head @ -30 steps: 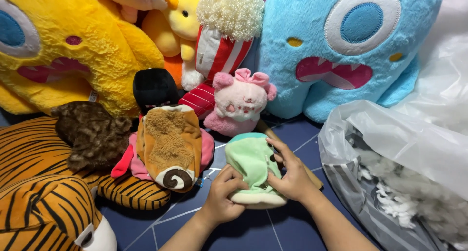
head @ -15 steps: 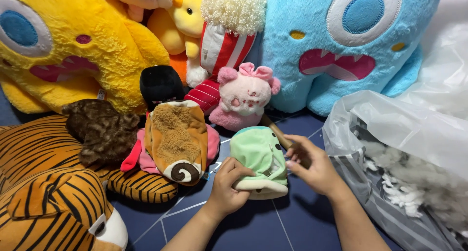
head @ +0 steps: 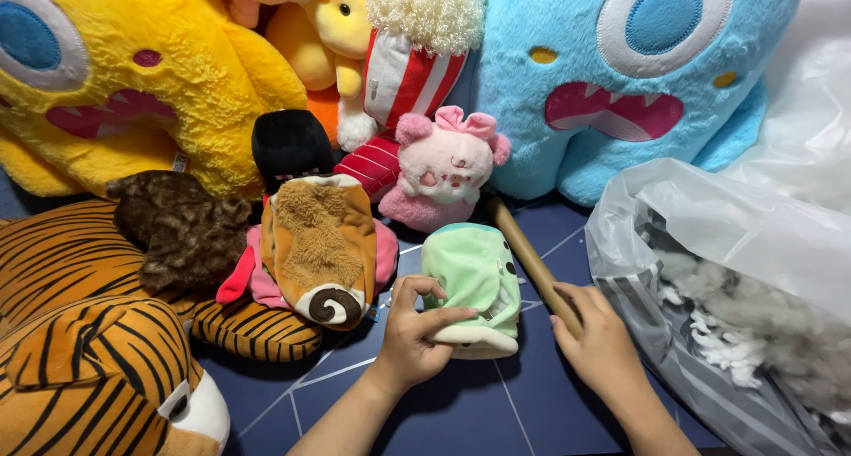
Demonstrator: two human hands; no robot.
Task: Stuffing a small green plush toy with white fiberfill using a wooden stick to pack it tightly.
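Hands: left (head: 415,332) grips green plush (head: 474,283), right (head: 596,332) stick (head: 529,259); bag (head: 709,217) holds stuffing (head: 753,332)

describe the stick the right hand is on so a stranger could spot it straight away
Start at the big blue monster plush at top right. Below its mouth, a brown wooden stick runs diagonally down to the right hand, between the mint-green plush and the clear plastic bag. It is the only hard, bare rod among soft toys.

Left hand (head: 415,332) fingers curled in a grasp, right hand (head: 596,332) closed, knuckles up, forearms angled inward
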